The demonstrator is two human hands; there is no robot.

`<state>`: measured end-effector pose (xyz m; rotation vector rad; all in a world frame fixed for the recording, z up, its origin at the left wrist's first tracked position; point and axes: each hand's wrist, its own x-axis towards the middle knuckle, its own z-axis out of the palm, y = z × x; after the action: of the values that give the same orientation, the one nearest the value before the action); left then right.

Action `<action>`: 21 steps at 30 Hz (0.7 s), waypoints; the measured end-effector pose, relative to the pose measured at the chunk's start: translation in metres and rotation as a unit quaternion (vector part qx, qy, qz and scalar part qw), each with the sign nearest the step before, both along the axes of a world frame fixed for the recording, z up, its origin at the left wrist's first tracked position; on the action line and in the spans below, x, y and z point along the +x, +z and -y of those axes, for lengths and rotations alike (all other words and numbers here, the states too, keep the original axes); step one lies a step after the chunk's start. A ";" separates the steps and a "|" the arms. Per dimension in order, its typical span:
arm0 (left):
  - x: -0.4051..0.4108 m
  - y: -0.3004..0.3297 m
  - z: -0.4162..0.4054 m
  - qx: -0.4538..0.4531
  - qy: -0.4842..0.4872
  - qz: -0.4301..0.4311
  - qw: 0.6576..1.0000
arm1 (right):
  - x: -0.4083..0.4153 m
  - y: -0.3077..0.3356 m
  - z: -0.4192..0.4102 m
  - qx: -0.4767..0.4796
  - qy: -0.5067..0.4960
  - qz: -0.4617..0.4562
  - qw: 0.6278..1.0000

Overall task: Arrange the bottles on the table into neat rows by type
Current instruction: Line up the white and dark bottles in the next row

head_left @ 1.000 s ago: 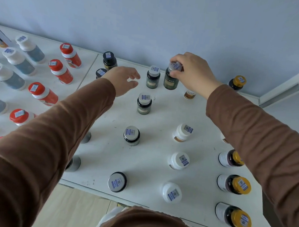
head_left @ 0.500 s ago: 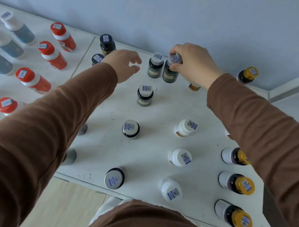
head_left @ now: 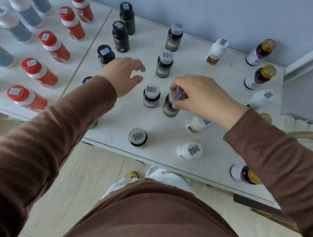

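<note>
Step in hand: right hand [head_left: 201, 95] pinches grey-capped dark bottle [head_left: 171, 105] by its cap, beside a matching bottle [head_left: 151, 97]; left hand [head_left: 124, 75] loosely spread, empty. Next: set it in line.

head cam | looks steeply down | near table [head_left: 167, 157] | single view

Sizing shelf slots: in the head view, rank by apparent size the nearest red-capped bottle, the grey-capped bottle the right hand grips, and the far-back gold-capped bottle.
1. Nearest red-capped bottle, though closeness to the camera flatters it.
2-3. Gripped grey-capped bottle in the right hand and far-back gold-capped bottle look alike; unranked.
</note>
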<state>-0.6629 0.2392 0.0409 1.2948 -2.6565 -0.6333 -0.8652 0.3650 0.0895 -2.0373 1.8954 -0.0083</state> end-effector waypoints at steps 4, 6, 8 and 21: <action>0.020 -0.004 -0.022 0.007 0.001 0.006 1.000 | 0.033 -0.013 -0.018 0.000 0.028 0.021 0.999; 0.027 -0.004 -0.030 0.008 0.006 0.003 1.000 | 0.046 -0.020 -0.020 -0.010 0.033 0.025 0.999; 0.032 -0.003 -0.035 0.007 0.012 -0.001 1.000 | 0.056 -0.025 -0.019 -0.013 0.041 0.024 0.999; 0.043 0.005 -0.047 0.013 0.038 0.006 0.999 | 0.067 -0.035 0.002 -0.055 0.018 -0.017 0.998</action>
<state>-0.6195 0.2858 0.0454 1.4026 -2.6025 -0.6545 -0.7985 0.3627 0.0545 -2.1562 1.9179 -0.0711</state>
